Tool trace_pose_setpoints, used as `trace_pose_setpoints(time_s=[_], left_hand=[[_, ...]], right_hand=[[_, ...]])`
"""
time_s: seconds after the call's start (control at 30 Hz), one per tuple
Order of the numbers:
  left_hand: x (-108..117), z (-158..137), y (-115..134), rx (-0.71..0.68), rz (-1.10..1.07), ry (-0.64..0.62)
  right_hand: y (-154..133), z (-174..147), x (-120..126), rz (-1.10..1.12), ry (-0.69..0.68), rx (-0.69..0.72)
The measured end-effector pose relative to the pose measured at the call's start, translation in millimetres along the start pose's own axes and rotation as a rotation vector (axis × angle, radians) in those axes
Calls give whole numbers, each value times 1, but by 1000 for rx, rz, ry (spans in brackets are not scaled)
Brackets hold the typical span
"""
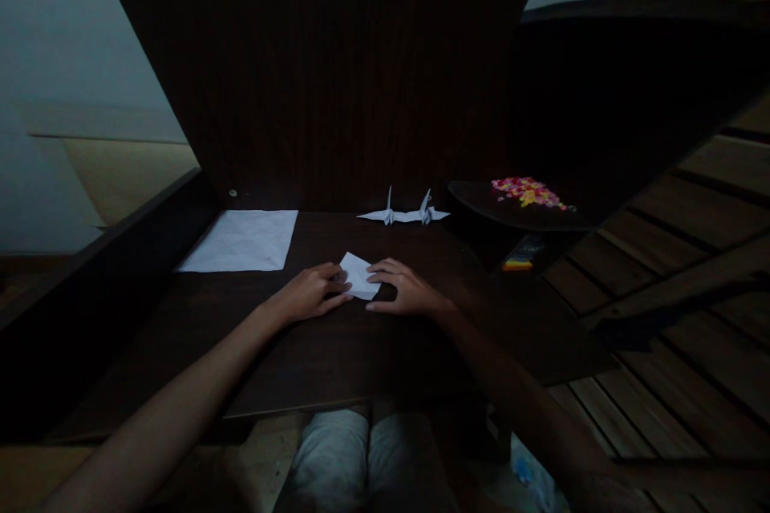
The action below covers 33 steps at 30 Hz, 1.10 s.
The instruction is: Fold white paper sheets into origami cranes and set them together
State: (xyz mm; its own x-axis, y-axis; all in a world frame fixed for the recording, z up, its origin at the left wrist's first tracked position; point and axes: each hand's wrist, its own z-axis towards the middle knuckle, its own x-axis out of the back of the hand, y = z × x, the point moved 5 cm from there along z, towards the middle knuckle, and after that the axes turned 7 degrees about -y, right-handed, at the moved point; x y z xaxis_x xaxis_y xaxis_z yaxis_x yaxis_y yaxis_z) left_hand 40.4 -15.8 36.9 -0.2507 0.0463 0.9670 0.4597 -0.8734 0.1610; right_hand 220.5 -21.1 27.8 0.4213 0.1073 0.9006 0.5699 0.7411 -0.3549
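A small white piece of folded paper (pixel 359 274) lies on the dark desk between my hands, one of its corners pointing away from me. My left hand (pixel 311 291) grips its left side, with the fingers bent over the edge and the thumb near the lower edge. On the opposite side, my right hand (pixel 404 287) holds it with curled fingers on top and the thumb close to the lower right edge. Fingertips cover parts of both side edges. Behind them, two white paper cranes (pixel 406 216) stand side by side against the back panel.
A flat white sheet of paper (pixel 244 240) with crease marks lies at the desk's left. Pink, red and yellow small pieces (pixel 529 192) are heaped on a raised corner shelf (pixel 481 196) at the right. Below it sits a small item with a yellow edge (pixel 518 263). The desk (pixel 361 369) has a raised left side.
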Motion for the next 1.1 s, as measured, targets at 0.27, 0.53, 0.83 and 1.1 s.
trace_pose_setpoints(time_s=[0.27, 0.53, 0.83, 1.1], left_hand=[[-3, 6, -3, 85, -206, 43], [-8, 4, -11, 106, -156, 80], [-14, 0, -25, 402, -57, 76], [-12, 3, -14, 215, -65, 43]], right_hand=[[8, 5, -2, 32, 94, -66], [14, 7, -3, 68, 132, -170], [11, 6, -1, -16, 120, -126], [3, 9, -4, 27, 73, -82]])
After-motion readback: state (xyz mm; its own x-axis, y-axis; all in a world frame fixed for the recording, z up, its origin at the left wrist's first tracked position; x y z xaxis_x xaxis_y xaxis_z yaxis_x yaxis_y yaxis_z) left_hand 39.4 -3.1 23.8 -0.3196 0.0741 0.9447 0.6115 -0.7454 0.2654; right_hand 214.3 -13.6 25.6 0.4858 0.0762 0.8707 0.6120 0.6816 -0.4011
